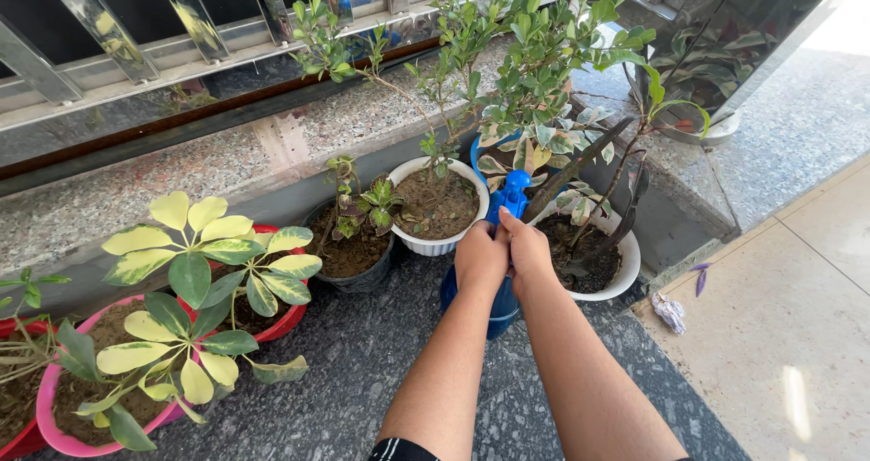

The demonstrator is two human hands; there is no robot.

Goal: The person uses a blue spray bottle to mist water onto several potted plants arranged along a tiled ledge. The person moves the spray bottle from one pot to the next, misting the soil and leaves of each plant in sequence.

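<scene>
Fingers of both hands are wrapped tight around the top of a blue spray bottle [500, 243]: left hand [480, 257] and right hand [526, 248] pressed side by side. The bottle is held just in front of the white pot [438, 209]. Pumping appears underway; next, a steady grip and aimed nozzle would be needed.

Potted plants [435, 203] crowding the ledge ahead, leaves [544, 89] overhanging, open dark floor [344, 379] below left, pale tiles [797, 334] right
</scene>
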